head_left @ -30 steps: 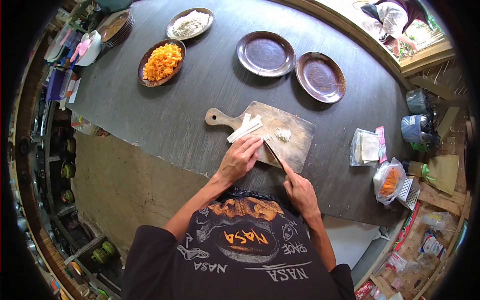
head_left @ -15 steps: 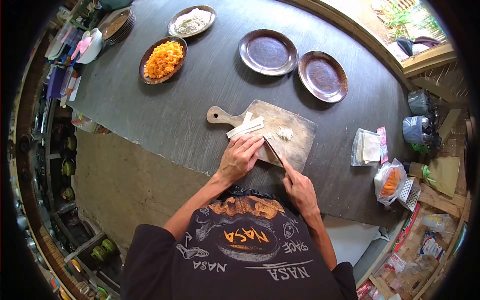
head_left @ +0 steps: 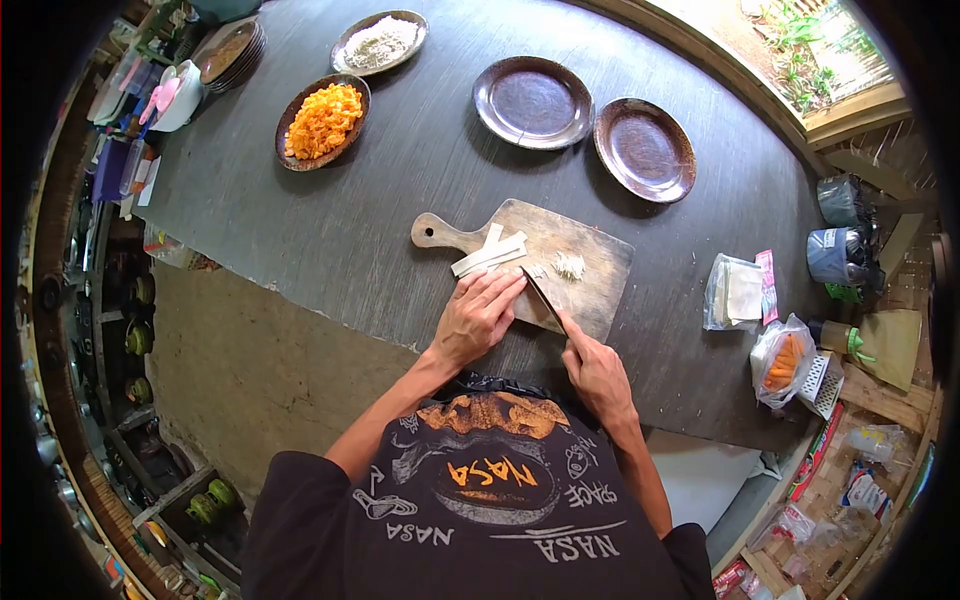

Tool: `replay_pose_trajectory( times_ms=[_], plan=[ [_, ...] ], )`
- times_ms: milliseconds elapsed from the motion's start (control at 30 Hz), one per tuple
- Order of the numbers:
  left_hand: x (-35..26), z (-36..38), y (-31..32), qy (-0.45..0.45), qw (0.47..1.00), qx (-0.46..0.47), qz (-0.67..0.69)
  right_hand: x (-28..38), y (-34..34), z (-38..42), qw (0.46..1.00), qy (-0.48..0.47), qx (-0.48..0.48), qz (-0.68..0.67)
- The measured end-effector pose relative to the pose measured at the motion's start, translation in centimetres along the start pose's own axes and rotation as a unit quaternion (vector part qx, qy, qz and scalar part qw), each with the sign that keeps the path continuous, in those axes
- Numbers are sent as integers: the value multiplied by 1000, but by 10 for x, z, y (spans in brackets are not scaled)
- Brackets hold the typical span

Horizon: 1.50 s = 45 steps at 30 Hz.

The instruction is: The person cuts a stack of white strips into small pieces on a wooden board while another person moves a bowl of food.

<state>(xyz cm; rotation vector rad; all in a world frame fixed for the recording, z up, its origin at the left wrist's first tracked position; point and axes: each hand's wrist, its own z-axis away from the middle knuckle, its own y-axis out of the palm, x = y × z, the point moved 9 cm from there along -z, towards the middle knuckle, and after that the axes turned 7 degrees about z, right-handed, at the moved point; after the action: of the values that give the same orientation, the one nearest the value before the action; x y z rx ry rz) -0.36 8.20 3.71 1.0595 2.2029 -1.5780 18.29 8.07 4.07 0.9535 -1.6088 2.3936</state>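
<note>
Mid-chop: your left hand pins white strips on the board; your right hand grips the knife. Next cut needs fingertips tucked.

Light: daylight came from the window, bright there.
Shadows: soft.
Edges: fisheye-bent, black-vignetted corners.
Focus: centre sharp.

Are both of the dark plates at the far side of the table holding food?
No, the two dark plates beyond the cutting board are bare, while the orange pieces sit in a separate dish further left.
</note>
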Motion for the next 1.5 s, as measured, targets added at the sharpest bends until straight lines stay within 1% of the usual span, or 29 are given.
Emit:
replay_pose_trajectory(
  times_ms=[267, 467, 567, 667, 767, 967, 1133, 1167, 1233, 1333, 1500],
  plan=[
    [0, -1, -2, -3, 1000, -7, -4, -1, 1, 0, 1000, -5, -4, -5],
    [1, -1, -1, -12, 1000, -3, 1, 2, -5, 6, 1000, 6, -3, 23],
    [3, 0, -2, -14, 1000, 3, 16, -4, -6, 9, 1000, 13, 18, -3],
    [2, 2, -1, -3, 1000, -1, 12, -6, -5, 10, 1000, 5, -1, -21],
    [3, 3, 1, -5, 1000, 4, 7, -3, 0, 6, 1000, -19, -4, 3],
    [4, 2, 0, -13, 1000, -1, 15, 1, 2, 0, 1000, -9, 4, 10],
    [4, 1, -2, -17, 1000, 0, 17, -6, 0, 11, 999, 21, 22, 36],
    [4, 1, -1, -18, 1000, 4, 21, -6, 0, 11, 999, 21, 22, 36],
    [3, 1, -1, -13, 1000, -4, 25, -2, -5, 12, 1000, 5, 4, -4],
    [4, 3, -1, -10, 999, -12, 29, -3, 2, 9, 1000, -8, 0, 1],
    [5, 1, -3, -14, 999, -18, 35, 0, 3, 0, 1000, -2, 2, 19]
  ],
)
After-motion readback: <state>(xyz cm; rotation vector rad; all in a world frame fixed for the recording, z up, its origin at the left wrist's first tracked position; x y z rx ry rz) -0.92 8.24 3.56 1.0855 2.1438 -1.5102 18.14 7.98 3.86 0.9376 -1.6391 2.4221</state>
